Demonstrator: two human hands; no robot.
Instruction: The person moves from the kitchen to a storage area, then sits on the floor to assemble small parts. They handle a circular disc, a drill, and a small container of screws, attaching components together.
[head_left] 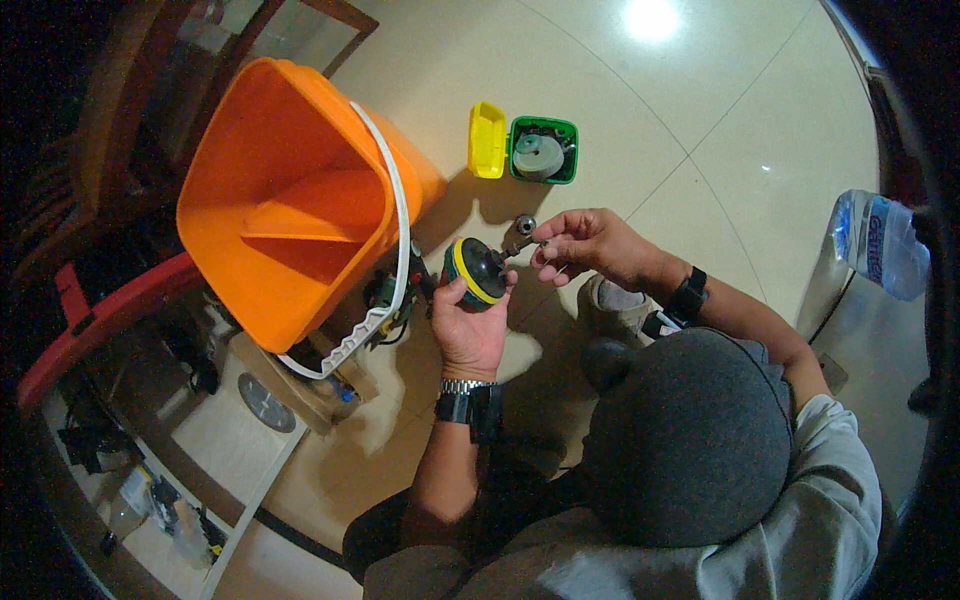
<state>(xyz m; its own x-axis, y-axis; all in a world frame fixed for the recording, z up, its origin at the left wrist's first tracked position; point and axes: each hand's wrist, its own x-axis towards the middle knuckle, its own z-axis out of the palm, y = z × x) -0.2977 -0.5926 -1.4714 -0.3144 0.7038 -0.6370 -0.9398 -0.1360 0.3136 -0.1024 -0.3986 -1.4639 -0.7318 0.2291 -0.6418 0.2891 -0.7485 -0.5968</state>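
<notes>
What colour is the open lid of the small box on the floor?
Yellow lid, on a green box; head view.

The left hand (470,325) is raised in front of the body, palm turned up toward the camera, fingers and thumb curled closed around something held at the fingertips. Its forearm runs up from the lower middle of the view, bare, with a metal-banded wristwatch (466,388) and a black strap at the wrist. The right hand (585,245) is just beside it, higher and to the right, fingers bent inward and pinched together at their tips, pointing toward the left hand. Its forearm comes in from the right, elbow bent, a black wristband (690,295) at the wrist and a light grey sleeve (835,450) above.
</notes>
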